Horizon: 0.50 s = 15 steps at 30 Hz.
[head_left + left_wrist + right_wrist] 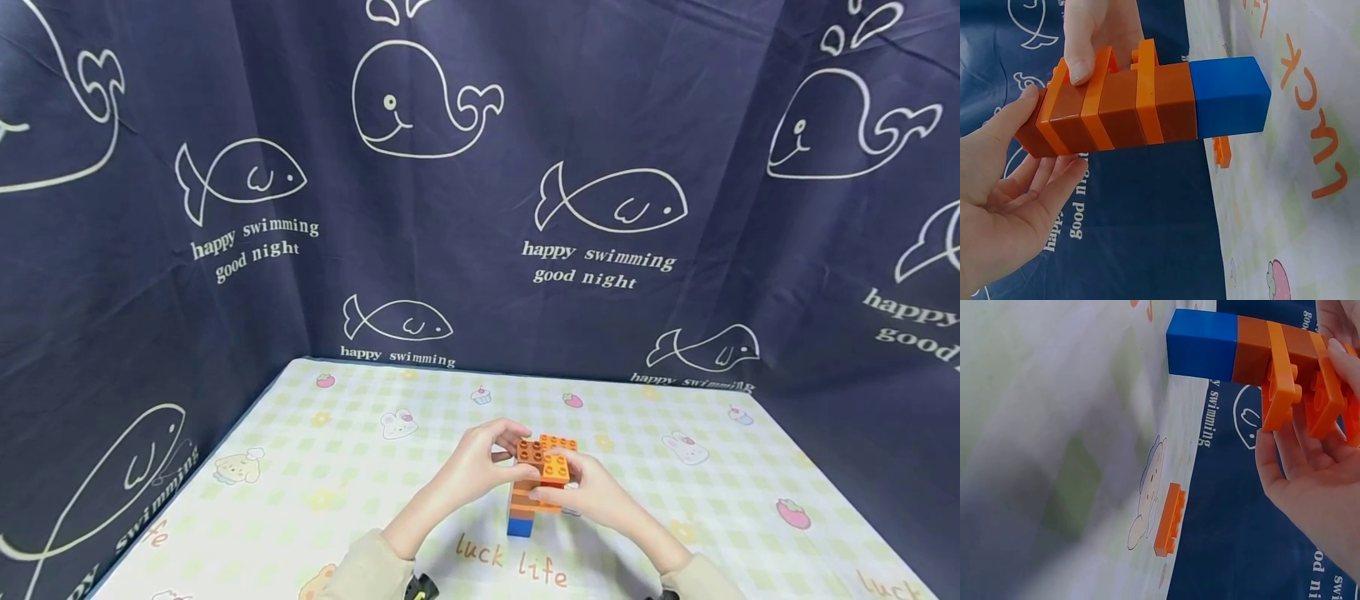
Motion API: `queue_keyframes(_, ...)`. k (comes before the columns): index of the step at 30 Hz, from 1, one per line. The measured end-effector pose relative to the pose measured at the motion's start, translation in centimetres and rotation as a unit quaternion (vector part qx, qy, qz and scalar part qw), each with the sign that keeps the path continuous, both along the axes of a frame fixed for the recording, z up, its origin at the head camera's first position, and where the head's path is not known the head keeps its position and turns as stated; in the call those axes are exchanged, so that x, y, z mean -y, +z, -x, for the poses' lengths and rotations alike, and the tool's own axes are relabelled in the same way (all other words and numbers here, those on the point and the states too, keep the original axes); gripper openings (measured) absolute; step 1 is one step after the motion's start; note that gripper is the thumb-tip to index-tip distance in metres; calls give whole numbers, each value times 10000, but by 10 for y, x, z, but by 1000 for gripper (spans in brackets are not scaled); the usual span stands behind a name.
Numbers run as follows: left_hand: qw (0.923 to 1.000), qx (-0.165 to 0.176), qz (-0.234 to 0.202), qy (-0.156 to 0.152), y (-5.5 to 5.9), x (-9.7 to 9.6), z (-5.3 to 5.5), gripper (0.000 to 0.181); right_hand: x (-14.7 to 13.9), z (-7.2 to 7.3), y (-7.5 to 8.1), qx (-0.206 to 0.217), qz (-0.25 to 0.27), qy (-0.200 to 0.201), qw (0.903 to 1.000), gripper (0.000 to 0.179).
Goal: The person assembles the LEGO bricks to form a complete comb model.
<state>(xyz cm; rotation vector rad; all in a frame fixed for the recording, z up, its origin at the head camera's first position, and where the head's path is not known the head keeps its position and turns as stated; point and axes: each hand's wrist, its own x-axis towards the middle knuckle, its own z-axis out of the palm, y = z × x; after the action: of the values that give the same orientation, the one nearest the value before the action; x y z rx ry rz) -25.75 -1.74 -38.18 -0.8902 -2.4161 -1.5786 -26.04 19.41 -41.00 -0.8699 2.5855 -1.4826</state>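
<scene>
A tower of toy building bricks stands upright on the table, with a blue brick (1232, 97) at its foot. Above it, brown bricks (1125, 106) alternate with thin orange bricks (1282, 378) that jut out to the right, studs up. My left hand (480, 458) pinches the brown brick (529, 450) at the top, thumb on the near side and fingers behind. From the right, my right hand (588, 487) grips the jutting ends of the upper orange bricks, its thumb in front and its fingers at the far side.
A loose orange brick (1169, 522) lies on the table beyond the tower. The tabletop has a pale checked cover (360, 492) with printed pictures. Dark blue curtains (480, 225) with fish and whale drawings enclose the table's back and sides.
</scene>
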Motion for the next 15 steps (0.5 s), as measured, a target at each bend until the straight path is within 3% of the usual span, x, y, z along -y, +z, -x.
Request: queue_keyframes(15,9999,110,-38,11,-1,0,2,34,-9,0,1,-45,-40,55,10000,36)
